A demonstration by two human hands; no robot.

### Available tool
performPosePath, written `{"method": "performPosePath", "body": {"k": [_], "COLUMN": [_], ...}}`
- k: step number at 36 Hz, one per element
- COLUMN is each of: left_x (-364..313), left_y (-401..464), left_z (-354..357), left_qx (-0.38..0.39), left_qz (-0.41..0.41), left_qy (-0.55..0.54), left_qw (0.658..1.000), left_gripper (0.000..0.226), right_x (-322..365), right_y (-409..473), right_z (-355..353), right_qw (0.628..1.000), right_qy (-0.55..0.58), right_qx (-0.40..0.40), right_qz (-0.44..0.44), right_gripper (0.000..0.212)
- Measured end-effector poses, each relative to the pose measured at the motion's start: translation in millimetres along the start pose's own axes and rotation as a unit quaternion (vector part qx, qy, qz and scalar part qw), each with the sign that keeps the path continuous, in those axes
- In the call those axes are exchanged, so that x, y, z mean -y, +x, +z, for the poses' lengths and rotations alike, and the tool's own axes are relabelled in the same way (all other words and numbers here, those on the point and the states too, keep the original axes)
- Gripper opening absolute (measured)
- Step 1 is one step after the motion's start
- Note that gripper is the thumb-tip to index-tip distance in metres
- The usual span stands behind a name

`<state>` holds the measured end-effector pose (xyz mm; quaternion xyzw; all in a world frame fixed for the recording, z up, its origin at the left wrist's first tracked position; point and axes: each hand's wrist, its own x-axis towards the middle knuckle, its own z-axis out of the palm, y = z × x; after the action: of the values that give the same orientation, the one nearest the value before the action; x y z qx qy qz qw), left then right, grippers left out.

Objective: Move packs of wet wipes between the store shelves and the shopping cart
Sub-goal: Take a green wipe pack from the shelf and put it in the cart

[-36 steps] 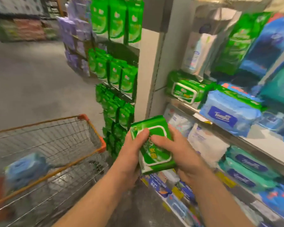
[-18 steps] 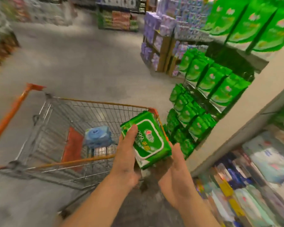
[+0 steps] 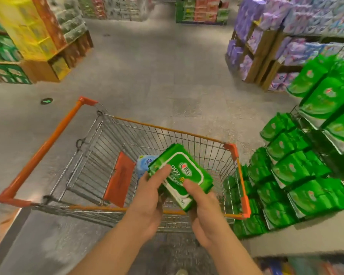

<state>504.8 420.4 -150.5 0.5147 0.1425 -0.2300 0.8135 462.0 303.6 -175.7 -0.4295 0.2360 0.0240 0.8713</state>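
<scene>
A: What are the hands doing?

B: Both hold one green pack of wet wipes [image 3: 180,175]. The left hand [image 3: 149,203] grips its left edge, thumb lying across the printed top, the other fingers curled beneath. The right hand [image 3: 204,213] grips the near right corner, thumb pressed on the top face, fingers wrapped underneath and hidden.

A: So neither hand is spread flat?

B: No, both are curled round the pack.

A: Where is the pack?

B: Held tilted above the shopping cart [image 3: 167,132], over the basket's near right part and not touching the wire. Its label faces up.

A: Anything in the cart?

B: A blue pack of wipes [image 3: 144,164] lies inside, just beyond the green one and partly covered by it, beside the orange child-seat flap [image 3: 120,179]. The orange handle [image 3: 44,147] runs down the left side.

A: And around it?

B: To the right, a rack of green pouches [image 3: 298,169] stands close beside the cart. Farther back are shelves of purple packages [image 3: 252,36] and, on the left, stacked yellow boxes [image 3: 28,28]. Grey floor [image 3: 157,76] lies between.
</scene>
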Motion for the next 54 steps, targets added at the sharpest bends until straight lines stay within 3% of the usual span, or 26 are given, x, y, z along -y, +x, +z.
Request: {"method": "performPosePath", "body": {"k": [2,5,10,18,29,33,39,42,48,51,54], "left_x": [-1,-3,-10,-31,-44,-32,5,30,86,115,144], "left_y": [10,23,45,96,175,198,240,267,321,353,385], "left_z": [-5,-17,-36,-81,-118,-116,-109,-103,-93,-91,-90], "left_qx": [-0.007,-0.019,-0.03,0.027,0.038,0.066,0.045,0.018,-0.029,-0.06,-0.069], "left_qz": [0.003,-0.005,-0.025,-0.101,-0.195,-0.223,-0.276,-0.305,-0.316,-0.329,-0.347], "left_qy": [0.024,0.041,0.04,0.076,0.074,0.111,0.141,0.123,0.094,0.072,0.023], "left_qw": [1.0,0.999,0.998,0.992,0.977,0.966,0.95,0.944,0.944,0.939,0.935], "left_gripper": [0.067,0.075,0.073,0.08,0.068,0.063,0.043,0.035,0.052,0.04,0.045], "right_x": [0,-3,-9,-10,-21,-29,-48,-59,-83,-98,-112], "right_y": [11,26,55,110,165,180,218,245,313,349,383], "right_z": [2,7,19,45,52,39,-6,-31,-85,-111,-136], "right_qw": [1.0,0.999,0.997,0.993,0.985,0.981,0.97,0.965,0.956,0.955,0.954], "right_qy": [0.004,0.025,0.001,-0.078,-0.118,-0.121,-0.12,-0.113,-0.138,-0.148,-0.159], "right_qx": [0.004,-0.001,0.005,0.005,-0.021,-0.071,-0.124,-0.144,-0.16,-0.157,-0.151], "right_qz": [0.009,0.035,0.075,0.084,0.12,0.136,0.171,0.19,0.205,0.205,0.206], "right_gripper": [0.073,0.063,0.061,0.057,0.063,0.078,0.06,0.065,0.057,0.059,0.068]}}
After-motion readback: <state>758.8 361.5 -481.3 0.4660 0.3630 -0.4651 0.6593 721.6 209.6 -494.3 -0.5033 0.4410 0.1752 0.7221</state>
